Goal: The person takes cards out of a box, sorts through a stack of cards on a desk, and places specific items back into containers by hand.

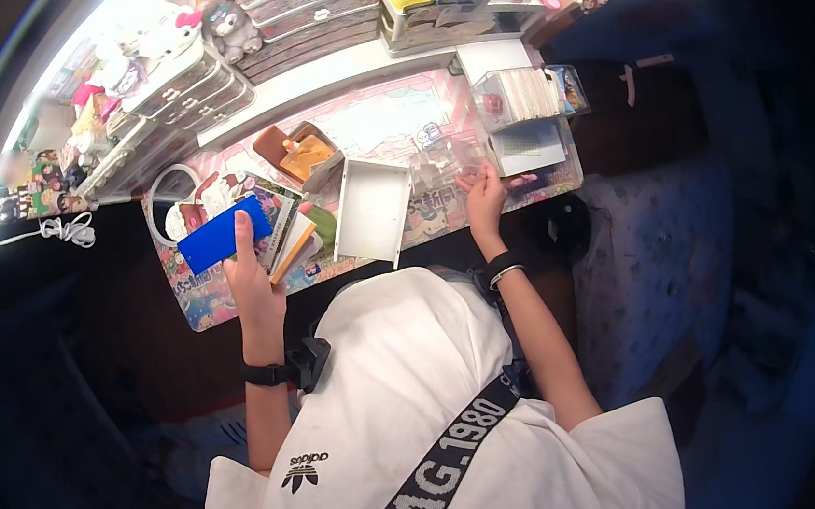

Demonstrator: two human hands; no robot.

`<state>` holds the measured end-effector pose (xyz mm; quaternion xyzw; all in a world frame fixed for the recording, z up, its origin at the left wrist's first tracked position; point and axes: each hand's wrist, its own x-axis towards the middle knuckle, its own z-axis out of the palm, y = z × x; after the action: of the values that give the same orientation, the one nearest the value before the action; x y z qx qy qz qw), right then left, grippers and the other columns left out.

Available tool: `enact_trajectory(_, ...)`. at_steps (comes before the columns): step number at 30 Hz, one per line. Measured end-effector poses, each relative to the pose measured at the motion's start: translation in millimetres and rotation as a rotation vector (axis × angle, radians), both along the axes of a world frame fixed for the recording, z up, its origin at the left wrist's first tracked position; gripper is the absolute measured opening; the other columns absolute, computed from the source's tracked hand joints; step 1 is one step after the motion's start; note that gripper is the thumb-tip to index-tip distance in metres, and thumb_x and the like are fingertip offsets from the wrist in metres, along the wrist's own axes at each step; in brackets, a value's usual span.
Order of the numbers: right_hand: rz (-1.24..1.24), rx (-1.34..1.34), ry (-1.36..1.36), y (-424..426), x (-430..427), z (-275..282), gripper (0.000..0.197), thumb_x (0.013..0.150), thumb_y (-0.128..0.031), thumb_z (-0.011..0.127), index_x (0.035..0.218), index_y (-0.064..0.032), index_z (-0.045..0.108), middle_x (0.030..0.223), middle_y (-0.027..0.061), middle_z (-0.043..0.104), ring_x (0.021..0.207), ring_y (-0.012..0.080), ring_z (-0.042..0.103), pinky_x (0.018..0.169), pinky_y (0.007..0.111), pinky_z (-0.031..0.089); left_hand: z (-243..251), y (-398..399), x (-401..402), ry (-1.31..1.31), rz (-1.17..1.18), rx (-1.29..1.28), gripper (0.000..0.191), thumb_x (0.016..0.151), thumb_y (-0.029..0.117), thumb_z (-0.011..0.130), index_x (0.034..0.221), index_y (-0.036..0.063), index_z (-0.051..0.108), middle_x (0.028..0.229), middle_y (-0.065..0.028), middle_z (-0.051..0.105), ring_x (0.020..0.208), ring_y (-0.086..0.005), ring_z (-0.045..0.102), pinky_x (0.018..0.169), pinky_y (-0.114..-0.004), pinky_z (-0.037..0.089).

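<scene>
My left hand [256, 289] grips a flat blue rectangular piece [224, 235], its thumb laid across the top. Beside those fingers is a pale stack with an orange edge [294, 253]; whether the hand also holds it is hard to tell. My right hand [484, 200] has its fingers at the right edge of a clear plastic container [443, 164], apparently pinching it. Between the hands, a shallow white tray or drawer [372, 209] rests tilted at the desk's front edge. A green item [322, 225] lies left of the tray.
On the printed desk mat [205, 308] are a round white-framed mirror [174, 202] and a brown container [300, 151]. At the right stands a clear bin of packed cards or papers [521, 95], with a white box [529, 148] in front. Drawer units [201, 94] line the back.
</scene>
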<state>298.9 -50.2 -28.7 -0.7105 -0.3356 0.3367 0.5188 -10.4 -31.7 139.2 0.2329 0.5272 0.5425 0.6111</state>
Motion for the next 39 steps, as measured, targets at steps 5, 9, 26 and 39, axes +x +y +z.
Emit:
enact_trajectory(5, -0.1, 0.445, 0.044, 20.1, -29.3, 52.5, 0.025, 0.098, -0.009, 0.037, 0.113, 0.0073, 0.048, 0.104, 0.0174, 0.06, 0.077, 0.022, 0.067, 0.073, 0.03, 0.056, -1.4, -6.0, -8.5, -0.049, 0.018, 0.018, 0.044, 0.097, 0.031, 0.044, 0.117, -0.0076, 0.049, 0.105, -0.0185, 0.064, 0.087, -0.0237, 0.067, 0.069, -0.029, 0.059)
enact_trajectory(9, 0.439, -0.053, 0.064, 14.5, -8.1, 40.8, 0.021, 0.099, -0.011, 0.039, 0.097, 0.0035, 0.055, 0.083, 0.0099, 0.064, 0.063, 0.012, 0.062, 0.058, 0.023, 0.048, 8.1, -6.9, -4.3, -0.116, 0.005, 0.049, 0.046, 0.097, 0.03, 0.044, 0.123, -0.0081, 0.045, 0.114, -0.0196, 0.059, 0.095, -0.0297, 0.065, 0.071, -0.032, 0.059)
enact_trajectory(26, 0.322, 0.342, -0.232, 29.8, -63.0, 80.2, 0.027, 0.097, -0.013, 0.042, 0.078, -0.0005, 0.057, 0.06, 0.0055, 0.055, 0.05, 0.0127, 0.052, 0.05, 0.026, 0.042, 5.1, -11.6, -21.1, -0.072, 0.071, 0.123, 0.051, 0.098, 0.034, 0.041, 0.132, -0.0036, 0.037, 0.123, -0.0212, 0.054, 0.103, -0.0338, 0.061, 0.079, -0.035, 0.058)
enact_trajectory(39, 0.542, -0.406, 0.17, -32.0, 71.7, 19.5, 0.043, 0.095, -0.025, 0.05, 0.057, -0.0032, 0.046, 0.049, -0.0022, 0.043, 0.044, 0.0074, 0.042, 0.043, 0.025, 0.036, -5.3, -9.0, -33.2, -0.007, 0.13, 0.07, 0.049, 0.098, 0.034, 0.039, 0.127, -0.0057, 0.042, 0.118, -0.0194, 0.057, 0.098, -0.027, 0.064, 0.074, -0.031, 0.058)
